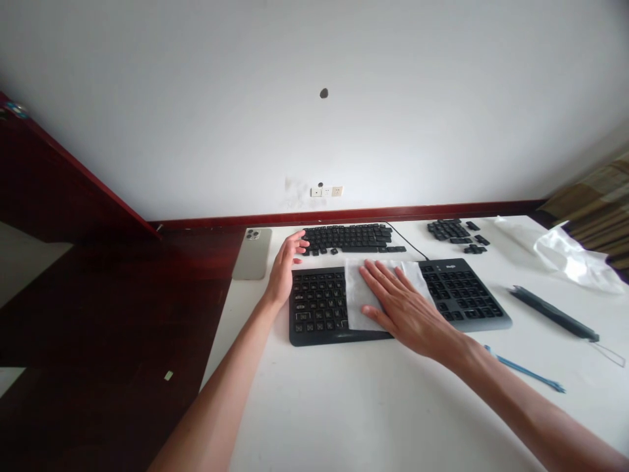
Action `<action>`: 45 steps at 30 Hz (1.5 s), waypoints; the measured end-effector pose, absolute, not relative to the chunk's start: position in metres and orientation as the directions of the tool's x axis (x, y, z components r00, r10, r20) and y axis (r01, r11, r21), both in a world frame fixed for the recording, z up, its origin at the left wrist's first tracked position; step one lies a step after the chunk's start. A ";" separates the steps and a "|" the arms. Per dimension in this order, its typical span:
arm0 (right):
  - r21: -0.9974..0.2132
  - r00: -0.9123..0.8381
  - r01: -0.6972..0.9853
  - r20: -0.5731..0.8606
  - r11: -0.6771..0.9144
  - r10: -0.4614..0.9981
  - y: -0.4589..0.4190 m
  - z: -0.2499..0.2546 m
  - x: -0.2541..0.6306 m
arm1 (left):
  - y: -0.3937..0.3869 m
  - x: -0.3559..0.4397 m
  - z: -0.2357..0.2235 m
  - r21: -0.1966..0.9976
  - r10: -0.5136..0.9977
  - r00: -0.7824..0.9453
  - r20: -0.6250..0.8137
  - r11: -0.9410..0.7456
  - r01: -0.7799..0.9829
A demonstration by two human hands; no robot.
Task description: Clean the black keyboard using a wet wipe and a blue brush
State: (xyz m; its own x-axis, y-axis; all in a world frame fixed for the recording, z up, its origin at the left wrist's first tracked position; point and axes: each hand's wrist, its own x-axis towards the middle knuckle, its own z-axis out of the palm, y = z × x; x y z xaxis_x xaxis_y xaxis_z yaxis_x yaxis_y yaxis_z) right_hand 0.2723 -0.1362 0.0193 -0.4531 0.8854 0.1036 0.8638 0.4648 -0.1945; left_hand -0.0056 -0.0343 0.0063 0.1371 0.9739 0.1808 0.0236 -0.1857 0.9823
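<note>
Open right grip (pixel 405 308) pressed flat on a thin white wipe (pixel 356 298) – the wipe lying across a matte black keyboard (pixel 339 337).

The keyboard's long axis runs left to right across the white bench (pixel 314 410), the wipe sits mid-board, and the right hand is the nearer of the two – palm down, fingers splayed, nothing gripped. The left grip (pixel 284 272) is open and empty just off the keyboard's far edge, its fingers reaching toward rows of loose black keycaps (pixel 346 237) on the bench beyond. Another group of black keycaps (pixel 452 229) lies further right, with a crumpled clear plastic bag (pixel 572 255) past them.
</note>
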 end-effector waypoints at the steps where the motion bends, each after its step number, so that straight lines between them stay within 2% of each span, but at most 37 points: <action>1: -0.207 -0.471 0.852 0.095 0.480 0.877 -0.129 0.021 0.263 | -0.034 -0.005 0.006 0.982 0.974 0.132 0.183 -0.187 0.019; 6: -0.230 -0.566 0.792 0.066 0.565 0.821 -0.106 0.023 0.196 | -0.033 -0.006 0.006 0.986 0.981 0.109 0.162 -0.164 0.004; 9: -0.249 -0.620 0.738 0.114 0.627 0.776 -0.105 0.022 0.162 | -0.031 -0.007 0.007 0.990 0.986 0.095 0.138 -0.136 -0.022; 14: -0.313 -0.676 0.665 0.136 0.678 0.725 -0.124 0.023 0.150 | -0.030 -0.008 0.009 0.995 0.992 0.092 0.089 -0.084 -0.063; 19: -0.371 -0.657 0.684 0.063 0.628 0.752 -0.148 0.030 0.195 | -0.032 -0.008 0.008 0.993 0.989 0.108 0.103 -0.097 -0.062; 27: -0.255 -0.434 0.870 0.009 0.422 0.901 -0.177 0.032 0.298 | -0.033 -0.010 0.008 0.994 0.986 0.129 0.109 -0.103 -0.047; 32: -0.179 -0.300 0.936 0.049 0.304 0.953 -0.192 0.022 0.343 | -0.033 -0.010 0.008 0.993 0.985 0.130 0.110 -0.103 -0.054; 35: -0.191 -0.246 0.948 0.075 0.256 0.966 -0.199 0.019 0.351 | -0.033 -0.010 0.008 0.993 0.985 0.135 0.107 -0.098 -0.067; 39: -0.231 -0.250 0.937 0.080 0.261 0.965 -0.203 0.022 0.363 | -0.032 -0.010 0.007 0.993 0.986 0.140 0.094 -0.083 -0.080; 45: -0.148 -0.229 0.958 0.125 0.247 0.965 -0.194 0.029 0.404 | -0.032 -0.010 0.008 0.994 0.984 0.148 0.102 -0.095 -0.057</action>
State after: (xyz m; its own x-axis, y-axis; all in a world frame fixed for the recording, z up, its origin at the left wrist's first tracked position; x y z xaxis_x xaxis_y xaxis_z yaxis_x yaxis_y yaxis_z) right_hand 0.4038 -0.1937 0.0291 -0.2295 0.9653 0.1249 0.9577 0.2469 -0.1481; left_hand -0.0096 -0.0317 0.0077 0.1485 0.9836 0.1022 -0.0567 -0.0947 0.9939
